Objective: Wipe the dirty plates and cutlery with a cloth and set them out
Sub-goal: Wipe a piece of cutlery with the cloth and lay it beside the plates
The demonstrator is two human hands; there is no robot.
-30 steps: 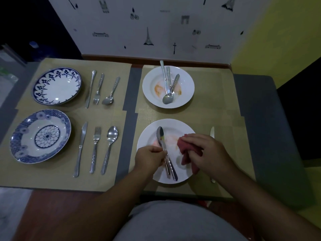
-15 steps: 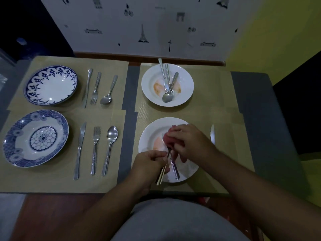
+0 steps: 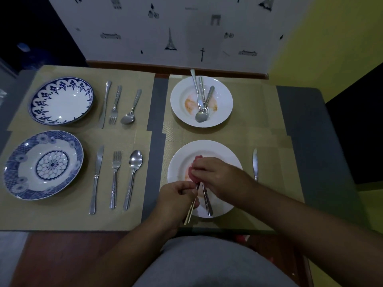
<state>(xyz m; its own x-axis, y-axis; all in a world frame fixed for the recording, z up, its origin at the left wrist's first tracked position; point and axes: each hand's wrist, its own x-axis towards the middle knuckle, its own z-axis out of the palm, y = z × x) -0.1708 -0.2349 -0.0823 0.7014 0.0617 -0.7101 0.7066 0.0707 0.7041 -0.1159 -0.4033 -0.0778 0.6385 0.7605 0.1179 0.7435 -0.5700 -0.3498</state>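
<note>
My left hand (image 3: pixel 177 195) grips the handle of a piece of cutlery (image 3: pixel 190 212) over the near white plate (image 3: pixel 180 160). My right hand (image 3: pixel 217 179) presses a red cloth (image 3: pixel 198 159) around the top end of that piece, so I cannot tell whether it is a fork or a spoon. A second utensil (image 3: pixel 207 204) lies on the same plate, which has an orange smear. A knife (image 3: pixel 255 163) lies on the mat right of it. The far white plate (image 3: pixel 222 100) is stained and holds a knife, fork and spoon (image 3: pixel 202 112).
On the left mats two blue patterned plates (image 3: pixel 61 101) (image 3: pixel 43 164) each have a knife, fork and spoon laid beside them. A wall with printed paper runs along the table's far edge. The table's near edge is close to my body.
My right hand carried the cloth from the right side of the plate onto the cutlery in my left hand. The handle now tilts out over the plate's near rim.
</note>
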